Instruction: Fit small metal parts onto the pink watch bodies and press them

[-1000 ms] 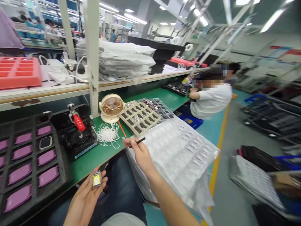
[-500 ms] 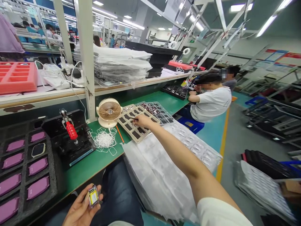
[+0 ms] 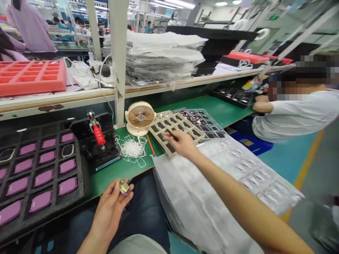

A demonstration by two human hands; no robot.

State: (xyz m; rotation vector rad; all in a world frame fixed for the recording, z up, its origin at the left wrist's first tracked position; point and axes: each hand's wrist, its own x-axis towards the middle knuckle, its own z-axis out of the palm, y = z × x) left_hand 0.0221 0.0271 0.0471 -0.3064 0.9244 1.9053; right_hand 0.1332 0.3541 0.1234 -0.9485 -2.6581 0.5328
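Observation:
My left hand (image 3: 113, 197) is closed around a small watch case (image 3: 124, 187) with its open inside facing up, showing a yellow strip and a silvery block. It is held over my lap, near the table edge. My right hand (image 3: 184, 144) reaches over the beige tray (image 3: 170, 152), pinching a slim dark tool (image 3: 172, 135) that looks like tweezers; blur hides its tip. Dark flat pieces lie in the tray's pockets. Left of the tray, a heap of white ring gaskets (image 3: 133, 148) rests on the green table (image 3: 112, 179).
A black foam tray (image 3: 84, 176) of purple watch cases stands left, beside a press with a red handle (image 3: 99, 134). A beige fan (image 3: 141, 118) and orange stick (image 3: 150, 144) are behind. Sheeted plastic trays (image 3: 190, 187) overhang the table. A co-worker (image 3: 296, 109) sits at right.
My right hand has pulled back slightly towards me from the beige tray's pockets, still with the dark tool. My left hand has risen with the watch case, which is now tilted. The view has swung.

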